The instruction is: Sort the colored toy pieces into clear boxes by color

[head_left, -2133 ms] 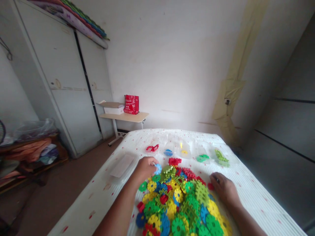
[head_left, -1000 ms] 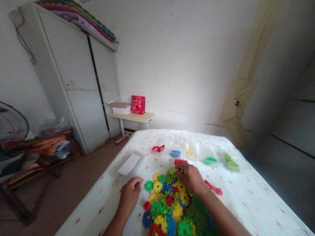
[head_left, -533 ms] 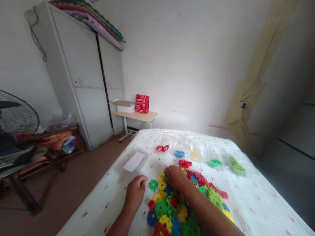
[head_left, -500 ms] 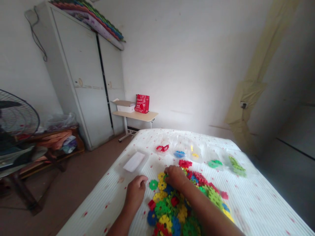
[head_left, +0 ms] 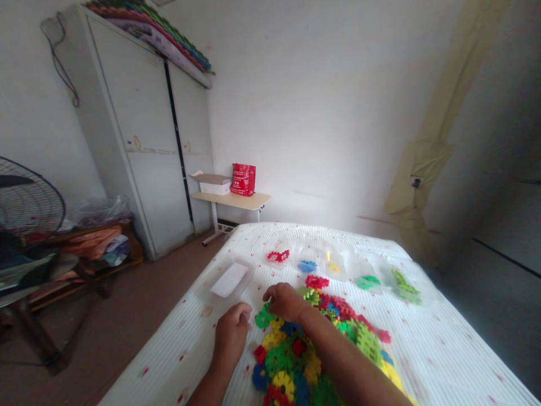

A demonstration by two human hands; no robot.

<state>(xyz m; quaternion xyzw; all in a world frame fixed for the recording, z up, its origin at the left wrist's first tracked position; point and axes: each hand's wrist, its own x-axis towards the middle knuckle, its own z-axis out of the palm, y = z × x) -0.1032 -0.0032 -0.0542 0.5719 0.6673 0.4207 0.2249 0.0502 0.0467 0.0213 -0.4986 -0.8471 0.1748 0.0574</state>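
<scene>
My right hand [head_left: 285, 301] hovers over the far left part of a heap of colourful plastic building pieces [head_left: 291, 358]. Its fingers are bent downward and a little apart, just above a green flower-shaped disc [head_left: 263, 317]; I see nothing held in them. Left of the heap, my left hand [head_left: 233, 328] is closed, with the thumb on top and the curled fingers facing the disc. Whatever may be inside it is hidden. The heap mixes notched discs and lattice-like blocks in red, yellow, blue and green, and my right forearm covers part of it.
Clear tubs stand along the far side, holding red pieces [head_left: 278, 256], blue pieces [head_left: 307, 265], yellow pieces [head_left: 333, 268], green discs [head_left: 368, 282] and light green blocks [head_left: 404, 285]. A clear tub with a white sheet [head_left: 229, 279] sits at left. A fan [head_left: 29, 197] stands beyond the table.
My right hand has moved left, from the yellow discs toward the green disc, uncovering light green pieces behind it. My left hand has stayed nearly in place.
</scene>
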